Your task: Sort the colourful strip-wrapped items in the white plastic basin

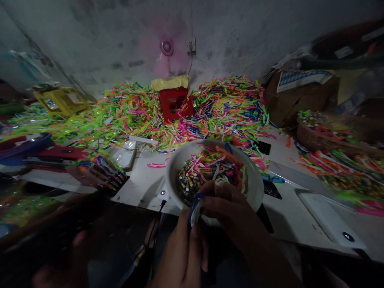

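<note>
My left hand (186,248) is closed around a small blue-and-white plastic piece (194,211), which stands up between thumb and fingers. My right hand (223,202) curls in from the right, its fingertips closed at the upper end of the same piece; one finger has a pale wrap on it. Both hands are over the near rim of a large white bowl (255,180). Inside the bowl lie bright plastic strips (210,164) in pink, orange and white, beside many small cylindrical parts (189,182). Their exact kind is too dim to tell.
A heap of coloured plastic strips (129,108) covers the table's back. On it stand a red stool (177,104) and a yellow stool (61,102). A pink fan (167,47) is at the wall. Another person's blurred hand (76,248) shows lower left. A white device (330,218) lies right.
</note>
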The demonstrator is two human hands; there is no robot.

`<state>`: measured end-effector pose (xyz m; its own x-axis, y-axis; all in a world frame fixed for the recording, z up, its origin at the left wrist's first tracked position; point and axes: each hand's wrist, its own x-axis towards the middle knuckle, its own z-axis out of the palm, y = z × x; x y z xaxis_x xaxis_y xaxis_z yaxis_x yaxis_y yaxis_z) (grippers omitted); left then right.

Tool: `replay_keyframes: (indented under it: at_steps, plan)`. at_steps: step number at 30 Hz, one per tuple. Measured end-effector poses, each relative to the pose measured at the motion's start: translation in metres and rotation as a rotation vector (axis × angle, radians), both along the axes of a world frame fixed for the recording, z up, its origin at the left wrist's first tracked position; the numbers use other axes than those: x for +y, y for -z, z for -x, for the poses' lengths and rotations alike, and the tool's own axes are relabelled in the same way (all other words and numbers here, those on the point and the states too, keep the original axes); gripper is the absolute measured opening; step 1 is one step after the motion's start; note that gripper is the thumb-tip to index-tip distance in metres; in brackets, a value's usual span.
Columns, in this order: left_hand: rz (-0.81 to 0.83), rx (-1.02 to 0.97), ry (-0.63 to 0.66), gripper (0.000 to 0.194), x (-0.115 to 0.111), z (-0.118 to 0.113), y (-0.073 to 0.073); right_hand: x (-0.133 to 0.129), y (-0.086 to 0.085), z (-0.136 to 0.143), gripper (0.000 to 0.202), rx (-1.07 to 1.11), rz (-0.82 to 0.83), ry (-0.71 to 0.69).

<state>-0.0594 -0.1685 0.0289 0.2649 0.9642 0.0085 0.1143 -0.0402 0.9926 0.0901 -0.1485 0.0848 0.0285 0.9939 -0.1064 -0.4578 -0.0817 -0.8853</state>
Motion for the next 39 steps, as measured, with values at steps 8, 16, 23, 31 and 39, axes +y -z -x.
replay_keyframes:
  at_steps: [8, 16, 23, 31, 39]
  plan:
    - [0.155, 0.022, 0.022, 0.036, 0.004, 0.003, -0.034, 0.000, 0.001, 0.003, 0.016, -0.058, -0.041, -0.025]
    - [0.561, -0.528, 0.259, 0.021, 0.027, -0.006, -0.033, 0.005, 0.014, -0.013, 0.037, -0.317, -0.067, 0.040]
    - [0.737, -0.616, 0.463, 0.025, 0.035, -0.003, -0.027, 0.018, 0.029, -0.021, 0.033, -0.509, -0.089, 0.063]
    - [0.545, -0.291, 0.384, 0.026, 0.063, -0.005, -0.015, 0.023, 0.040, -0.038, 0.030, -0.637, -0.105, 0.241]
    - [0.387, -0.358, 0.313, 0.023, 0.110, -0.048, 0.004, 0.026, 0.059, -0.065, 0.040, -0.683, -0.105, 0.149]
